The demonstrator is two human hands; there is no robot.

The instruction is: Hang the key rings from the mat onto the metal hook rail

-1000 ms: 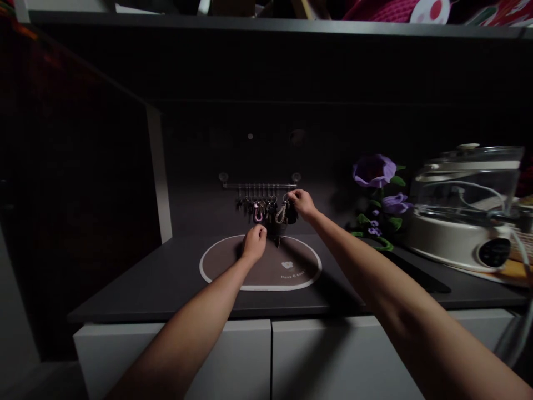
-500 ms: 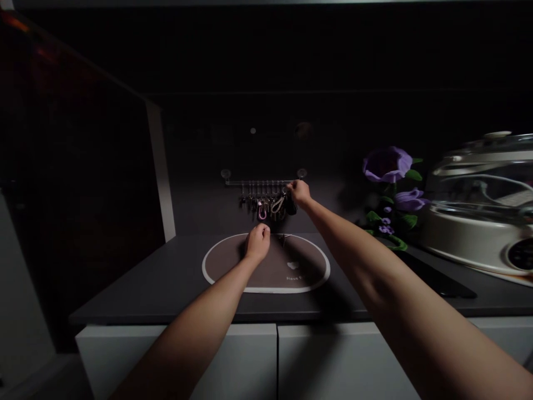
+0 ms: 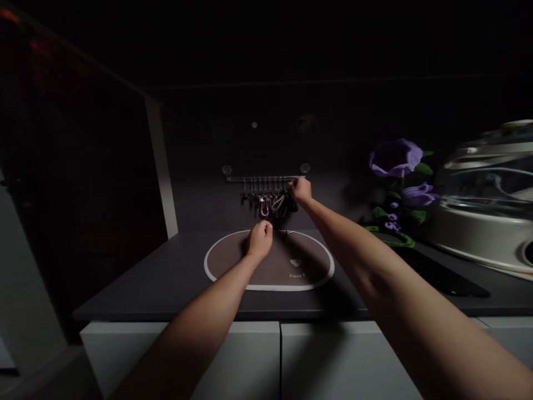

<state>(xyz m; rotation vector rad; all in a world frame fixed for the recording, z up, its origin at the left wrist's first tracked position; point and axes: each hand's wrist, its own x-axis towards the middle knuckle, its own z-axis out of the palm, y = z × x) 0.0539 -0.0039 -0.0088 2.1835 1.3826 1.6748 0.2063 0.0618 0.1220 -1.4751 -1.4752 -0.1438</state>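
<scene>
Because the right hand (image 3: 301, 190) is curled in at the right end of the clear rail (image 3: 235, 179), can't tell how tightly or on what, a sideways tug could tangle the crowded keys (image 3: 254, 200) hanging there or peel a round mount (image 3: 305, 168) off the wall (image 3: 200, 205). Left hand (image 3: 260, 239) is curled over the mat (image 3: 225, 261), contents hidden. Textures: metallic-looking keys, pale braided loop (image 3: 278, 204), smooth pink U-shaped piece (image 3: 264, 210), flat oval mat with white rim.

2 hands (image 3: 260, 240), 1 rail (image 3: 266, 178), 2 mounts (image 3: 227, 169), 1 pink loop (image 3: 264, 214); 1 mat (image 3: 233, 258), 2 lg flwrs (image 3: 395, 158)
</scene>
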